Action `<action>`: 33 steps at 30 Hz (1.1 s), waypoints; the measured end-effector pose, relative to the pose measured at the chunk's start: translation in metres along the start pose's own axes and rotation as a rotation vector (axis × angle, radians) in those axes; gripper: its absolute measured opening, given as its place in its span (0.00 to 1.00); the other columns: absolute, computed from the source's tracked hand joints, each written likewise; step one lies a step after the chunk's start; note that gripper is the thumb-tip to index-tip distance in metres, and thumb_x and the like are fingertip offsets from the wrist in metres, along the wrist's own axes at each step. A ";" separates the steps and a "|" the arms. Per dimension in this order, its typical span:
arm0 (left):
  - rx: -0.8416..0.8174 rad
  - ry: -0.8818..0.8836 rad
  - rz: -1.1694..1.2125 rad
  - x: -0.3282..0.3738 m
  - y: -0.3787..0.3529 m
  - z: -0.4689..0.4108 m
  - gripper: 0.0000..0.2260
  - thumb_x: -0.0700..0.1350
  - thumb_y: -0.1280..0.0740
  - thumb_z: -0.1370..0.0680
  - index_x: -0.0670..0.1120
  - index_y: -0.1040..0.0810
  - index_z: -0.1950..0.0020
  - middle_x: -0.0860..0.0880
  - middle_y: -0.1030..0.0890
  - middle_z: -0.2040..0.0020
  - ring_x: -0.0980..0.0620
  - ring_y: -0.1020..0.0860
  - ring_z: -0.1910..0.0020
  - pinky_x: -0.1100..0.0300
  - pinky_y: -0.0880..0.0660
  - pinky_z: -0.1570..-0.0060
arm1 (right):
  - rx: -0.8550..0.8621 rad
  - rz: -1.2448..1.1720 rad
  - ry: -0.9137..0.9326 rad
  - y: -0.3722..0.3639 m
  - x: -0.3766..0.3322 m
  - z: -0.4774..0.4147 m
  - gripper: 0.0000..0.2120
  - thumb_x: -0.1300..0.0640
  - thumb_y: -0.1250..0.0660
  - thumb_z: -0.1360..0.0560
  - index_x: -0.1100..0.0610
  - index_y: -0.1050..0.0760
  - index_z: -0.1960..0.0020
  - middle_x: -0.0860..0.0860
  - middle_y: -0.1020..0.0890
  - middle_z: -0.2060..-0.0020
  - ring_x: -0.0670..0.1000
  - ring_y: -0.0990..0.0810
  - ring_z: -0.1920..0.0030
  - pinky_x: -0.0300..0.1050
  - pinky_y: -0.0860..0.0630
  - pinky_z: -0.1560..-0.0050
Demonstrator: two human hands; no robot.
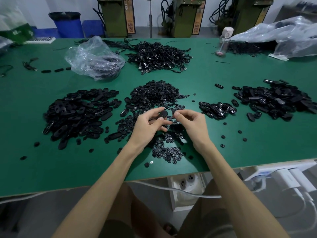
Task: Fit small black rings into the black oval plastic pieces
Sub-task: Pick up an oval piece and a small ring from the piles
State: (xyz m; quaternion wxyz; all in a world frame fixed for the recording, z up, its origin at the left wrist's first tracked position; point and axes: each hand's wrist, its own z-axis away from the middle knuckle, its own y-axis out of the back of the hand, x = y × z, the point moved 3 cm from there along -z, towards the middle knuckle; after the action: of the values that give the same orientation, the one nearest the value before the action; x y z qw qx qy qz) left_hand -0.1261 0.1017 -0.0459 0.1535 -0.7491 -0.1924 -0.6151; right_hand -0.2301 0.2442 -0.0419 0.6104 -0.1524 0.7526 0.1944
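Two parts held above the ring pile (154, 95).
Left hand (151, 125) grips an oval piece (163, 114); right hand (193, 124) pinches a small ring (173, 113) just beside it.

The oval piece (163, 114) held in the left hand (147, 125) and the ring (173, 113) pinched by the right hand (193, 123) are plain black. So are the heap of ovals (77, 114) left of the grip and the heap of rings (154, 95) just beyond it. The table (51, 169) beneath is flat green, with a blue bin (68, 24) far beyond.
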 end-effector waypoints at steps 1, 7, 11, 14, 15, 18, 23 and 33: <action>-0.004 -0.005 0.001 0.001 0.000 0.000 0.18 0.33 0.35 0.17 0.40 0.25 0.27 0.44 0.18 0.40 0.46 0.13 0.48 0.60 0.17 0.54 | -0.009 0.004 0.002 -0.001 0.000 0.000 0.03 0.55 0.26 0.22 0.50 0.14 0.54 0.51 0.12 0.58 0.47 0.17 0.57 0.45 0.21 0.48; -0.017 -0.023 -0.019 0.003 -0.001 0.000 0.16 0.33 0.35 0.17 0.44 0.21 0.31 0.44 0.19 0.39 0.47 0.13 0.48 0.59 0.17 0.54 | -0.064 0.024 0.007 -0.003 0.000 0.001 0.05 0.55 0.25 0.22 0.56 0.14 0.53 0.54 0.13 0.60 0.51 0.18 0.58 0.54 0.20 0.48; -0.020 -0.026 -0.034 0.001 -0.002 0.002 0.11 0.33 0.35 0.17 0.45 0.16 0.42 0.46 0.13 0.47 0.47 0.13 0.49 0.59 0.17 0.56 | -0.092 0.015 0.004 -0.004 0.000 0.001 0.04 0.57 0.25 0.22 0.57 0.14 0.53 0.54 0.12 0.60 0.50 0.17 0.58 0.51 0.19 0.49; 0.001 -0.019 -0.038 -0.001 -0.001 0.002 0.08 0.34 0.32 0.18 0.40 0.15 0.42 0.44 0.12 0.50 0.46 0.13 0.51 0.57 0.16 0.54 | -0.116 0.021 0.008 -0.006 0.000 0.002 0.03 0.58 0.25 0.23 0.58 0.14 0.53 0.53 0.12 0.61 0.47 0.16 0.59 0.45 0.20 0.52; 0.012 -0.024 -0.051 -0.001 0.000 0.001 0.07 0.34 0.32 0.18 0.38 0.16 0.42 0.43 0.13 0.50 0.46 0.13 0.52 0.57 0.16 0.54 | -0.124 0.023 0.009 -0.006 0.000 0.002 0.03 0.59 0.25 0.23 0.59 0.14 0.53 0.52 0.12 0.62 0.46 0.16 0.60 0.42 0.20 0.53; 0.039 -0.046 -0.107 -0.001 0.000 0.001 0.07 0.33 0.31 0.19 0.36 0.15 0.43 0.41 0.14 0.49 0.47 0.13 0.53 0.57 0.16 0.52 | -0.132 0.030 0.008 -0.007 0.000 0.001 0.04 0.60 0.25 0.23 0.61 0.15 0.53 0.53 0.13 0.62 0.45 0.17 0.61 0.38 0.21 0.55; 0.051 -0.040 -0.121 -0.001 0.000 0.002 0.06 0.36 0.30 0.19 0.34 0.16 0.45 0.39 0.14 0.54 0.44 0.13 0.56 0.53 0.16 0.56 | -0.159 0.081 0.012 -0.010 -0.001 0.001 0.05 0.59 0.25 0.23 0.61 0.16 0.54 0.52 0.15 0.64 0.44 0.20 0.63 0.37 0.25 0.59; 0.088 0.001 -0.118 -0.002 0.002 0.001 0.05 0.39 0.30 0.18 0.38 0.16 0.48 0.41 0.14 0.61 0.45 0.14 0.62 0.57 0.17 0.61 | -0.134 0.030 0.029 -0.008 -0.002 0.002 0.07 0.57 0.23 0.24 0.59 0.18 0.54 0.50 0.16 0.62 0.48 0.21 0.60 0.44 0.24 0.55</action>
State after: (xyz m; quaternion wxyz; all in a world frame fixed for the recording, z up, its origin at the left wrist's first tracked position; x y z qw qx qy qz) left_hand -0.1244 0.0998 -0.0485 0.1498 -0.7285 -0.2630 -0.6146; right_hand -0.2241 0.2377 -0.0408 0.5847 -0.1844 0.7489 0.2513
